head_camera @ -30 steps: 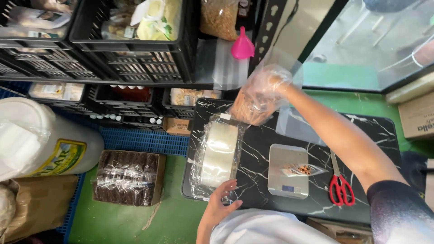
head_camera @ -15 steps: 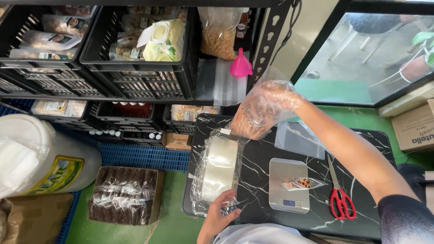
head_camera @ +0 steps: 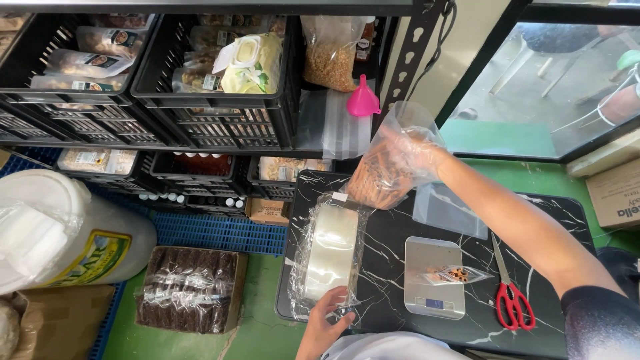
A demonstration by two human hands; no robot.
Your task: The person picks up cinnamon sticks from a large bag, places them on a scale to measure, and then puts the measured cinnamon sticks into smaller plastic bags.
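Head camera view, looking down over a black marble-patterned table (head_camera: 400,280) set against black shelving. Right hand (head_camera: 417,157), wearing a loose clear plastic glove, is raised above the table's far edge and clenched around a clear bag of brown sticks (head_camera: 373,180), lifting it clear of the surface, probably so the contents settle to the bottom. Left hand (head_camera: 327,320), at the near edge, pinches the end of a long clear-wrapped stack of bags (head_camera: 330,257) that lies flat on the table, seemingly to keep it steady.

Just right of that stack sits a small silver scale (head_camera: 433,277) with a little printed packet (head_camera: 457,275) lying across its platform. Red-handled scissors (head_camera: 510,293) lie beside the scale, and an empty clear bag (head_camera: 450,210) lies flat behind it.

On the shelves, black crates (head_camera: 220,123) hold yellow and white packets. A pink funnel (head_camera: 363,100) hangs from the shelf edge beside a hanging bag of tan grains (head_camera: 330,57). On the green floor to the left stand a large white tub with a yellow label (head_camera: 73,233) and an open cardboard box of dark wrapped bundles (head_camera: 190,290).
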